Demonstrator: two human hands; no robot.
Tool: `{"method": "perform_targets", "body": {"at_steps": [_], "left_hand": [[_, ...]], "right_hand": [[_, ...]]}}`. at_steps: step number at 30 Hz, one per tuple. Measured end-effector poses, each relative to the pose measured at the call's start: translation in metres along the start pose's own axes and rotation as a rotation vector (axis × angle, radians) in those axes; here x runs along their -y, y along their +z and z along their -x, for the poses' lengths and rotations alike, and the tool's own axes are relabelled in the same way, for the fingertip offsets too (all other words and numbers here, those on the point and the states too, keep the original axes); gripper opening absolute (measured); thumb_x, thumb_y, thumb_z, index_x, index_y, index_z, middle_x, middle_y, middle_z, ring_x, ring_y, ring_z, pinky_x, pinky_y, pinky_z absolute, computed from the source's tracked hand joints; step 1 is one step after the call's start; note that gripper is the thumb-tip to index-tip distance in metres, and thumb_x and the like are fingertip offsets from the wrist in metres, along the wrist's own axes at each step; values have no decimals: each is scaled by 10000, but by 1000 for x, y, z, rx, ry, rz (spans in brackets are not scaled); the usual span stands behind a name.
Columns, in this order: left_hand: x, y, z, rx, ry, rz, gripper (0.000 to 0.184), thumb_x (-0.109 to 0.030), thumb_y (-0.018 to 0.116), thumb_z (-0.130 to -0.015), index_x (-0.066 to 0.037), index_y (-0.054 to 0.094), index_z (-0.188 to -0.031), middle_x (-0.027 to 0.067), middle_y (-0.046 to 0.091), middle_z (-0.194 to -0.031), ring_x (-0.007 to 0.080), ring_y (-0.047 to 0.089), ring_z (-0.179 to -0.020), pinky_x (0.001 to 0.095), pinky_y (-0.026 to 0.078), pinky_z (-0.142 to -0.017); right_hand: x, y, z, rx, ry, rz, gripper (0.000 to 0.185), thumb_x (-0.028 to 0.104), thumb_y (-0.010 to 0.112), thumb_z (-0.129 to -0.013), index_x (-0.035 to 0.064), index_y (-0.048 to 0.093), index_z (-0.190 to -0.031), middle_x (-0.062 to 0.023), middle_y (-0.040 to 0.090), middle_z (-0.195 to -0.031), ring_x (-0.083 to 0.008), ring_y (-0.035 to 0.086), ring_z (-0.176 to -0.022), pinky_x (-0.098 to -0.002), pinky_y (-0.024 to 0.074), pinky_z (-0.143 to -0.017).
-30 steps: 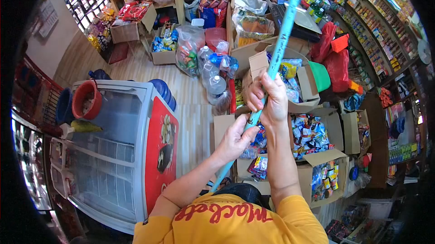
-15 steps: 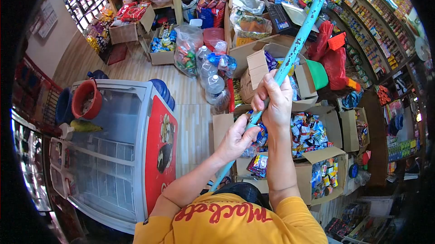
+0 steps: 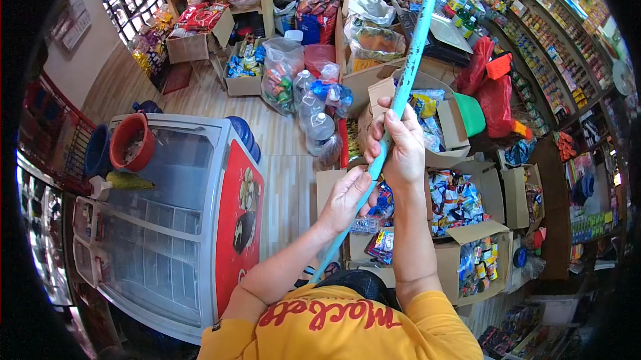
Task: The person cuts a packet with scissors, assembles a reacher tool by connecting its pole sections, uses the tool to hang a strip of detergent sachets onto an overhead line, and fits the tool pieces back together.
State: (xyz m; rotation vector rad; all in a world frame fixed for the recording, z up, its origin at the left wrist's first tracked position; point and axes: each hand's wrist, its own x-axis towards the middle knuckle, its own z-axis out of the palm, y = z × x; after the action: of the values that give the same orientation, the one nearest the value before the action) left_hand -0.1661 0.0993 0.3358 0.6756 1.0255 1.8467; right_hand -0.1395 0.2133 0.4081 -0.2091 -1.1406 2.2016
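Note:
A long turquoise pole (image 3: 410, 66) with chipped paint slants from low in front of my body up to the top edge of the view, where its end is cut off. My right hand (image 3: 404, 146) is closed around the pole's middle. Lower down, my left hand (image 3: 347, 201) also grips it, with the thumb along the shaft. Behind the hands stand open cardboard boxes (image 3: 491, 190) filled with small colourful packets (image 3: 457, 196). The pole's lower end is hidden by my yellow shirt (image 3: 347, 326).
A glass-topped chest freezer (image 3: 167, 226) stands at the left, with a red basin (image 3: 131, 143) on it. Clear plastic bottles (image 3: 319, 126) and a bag of packets (image 3: 279, 73) sit on the wooden floor (image 3: 284, 180). Stocked shelves (image 3: 554, 46) curve along the right.
The pole's upper end has swung to the left, so the pole stands steeper. My right hand has shifted slightly left and down with it. Both hands keep their hold.

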Motion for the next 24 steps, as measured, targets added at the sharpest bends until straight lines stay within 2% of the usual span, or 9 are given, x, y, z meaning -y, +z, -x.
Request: {"method": "perform_targets", "body": {"at_steps": [3,13,19,24], "left_hand": [[0,-3,-1,13,-10,-47,342,-358,400,-949,-39,476,-1045,42,514,-656,74,411,-487,184,336,-465],[17,-21,-8,-15,9,-41,377,-386,400,-947,-37,472,-1071,31,504,-676,68,442,-521,179,346,-473],[17,-26,-8,1,3,-91,325,-355,411,-950,-48,467,-1039,16,501,-698,56,447,-551,174,352,-490],[17,-29,-7,35,53,-104,302,-323,415,-953,-43,453,-1060,13,502,-710,54,449,-564,176,359,-500]], "right_hand": [[-5,-2,-1,-25,-23,1,241,162,532,-890,40,441,-1078,-49,470,-653,-115,465,-432,-251,399,-376],[-26,-2,-5,-106,-61,32,351,224,525,-906,76,415,-1205,-40,465,-636,-110,455,-409,-237,375,-355],[-38,-10,-9,-126,-62,-20,312,262,453,-941,105,405,-1206,-31,433,-636,-100,403,-410,-234,345,-368],[-42,-17,-10,-118,-16,-197,283,249,443,-946,116,409,-1193,-35,456,-651,-108,412,-425,-243,353,-370]]}}
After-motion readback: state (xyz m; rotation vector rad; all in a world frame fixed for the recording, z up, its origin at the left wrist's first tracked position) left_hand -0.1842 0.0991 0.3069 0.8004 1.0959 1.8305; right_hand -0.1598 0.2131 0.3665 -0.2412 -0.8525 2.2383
